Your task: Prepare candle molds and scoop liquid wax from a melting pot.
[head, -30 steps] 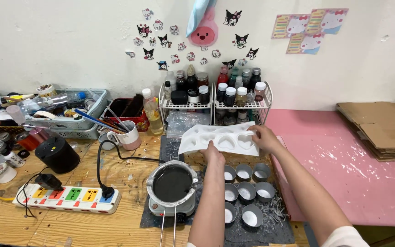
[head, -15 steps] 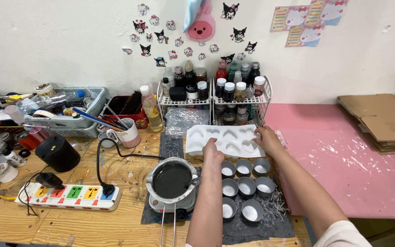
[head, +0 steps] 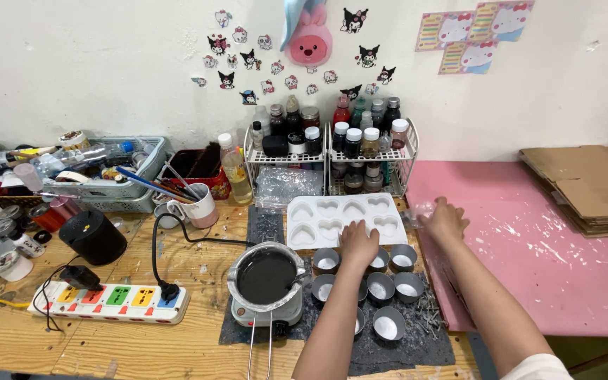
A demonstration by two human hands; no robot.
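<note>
A white silicone mould (head: 332, 212) with heart-shaped cavities lies flat on the wooden bench, in front of the bottle rack. My left hand (head: 358, 243) rests palm down on the mould's near edge, fingers spread. My right hand (head: 445, 221) lies flat on the edge of the pink tabletop (head: 529, 253), just right of the mould and apart from it, beside a piece of clear plastic (head: 416, 210). Several small metal cups (head: 397, 288) holding white wax stand on a dark mat below my hands.
A metal pot of dark liquid (head: 265, 276) sits on a small heater left of the cups. Further left are a power strip (head: 110, 299), a black cylinder (head: 93, 237) and a mug of tools (head: 198, 205). A wire rack of bottles (head: 332, 141) lines the wall; flattened cardboard (head: 585, 186) lies far right.
The mould has gone from tilted in both hands to flat on the bench. My right hand let go and slid right onto the pink tabletop; my left hand now rests on the mould's near edge.
</note>
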